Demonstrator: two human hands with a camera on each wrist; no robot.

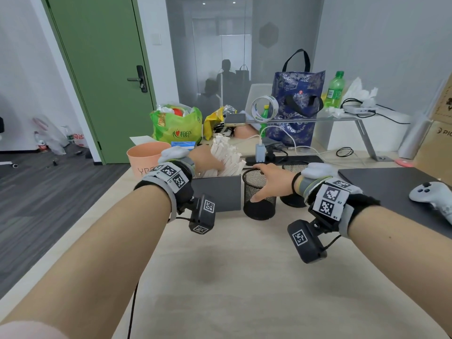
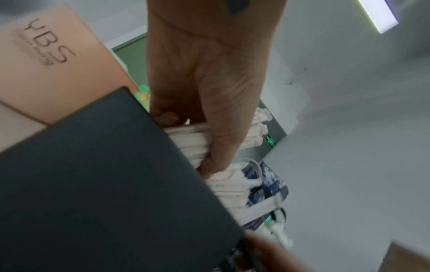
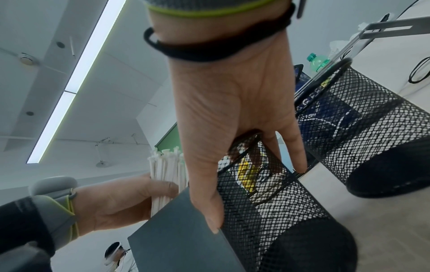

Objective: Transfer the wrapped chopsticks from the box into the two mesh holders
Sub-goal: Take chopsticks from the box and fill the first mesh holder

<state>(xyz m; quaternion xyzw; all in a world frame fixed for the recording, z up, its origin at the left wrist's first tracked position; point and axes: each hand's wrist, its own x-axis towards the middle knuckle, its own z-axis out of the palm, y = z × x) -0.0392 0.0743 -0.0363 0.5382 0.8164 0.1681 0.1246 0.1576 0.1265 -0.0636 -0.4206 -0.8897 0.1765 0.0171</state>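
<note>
the left hand is closed around a bundle of white paper-wrapped chopsticks standing in the dark grey rectangular box, probably to lift many at once. the right hand grips the rim and side of the near black wire-mesh holder, just right of the box, seemingly steadying it. the far black mesh holder stands empty beside it.

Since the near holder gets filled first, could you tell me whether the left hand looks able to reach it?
Probably yes: the near mesh holder stands right beside the box, top open, though the right hand grips its rim.
</note>
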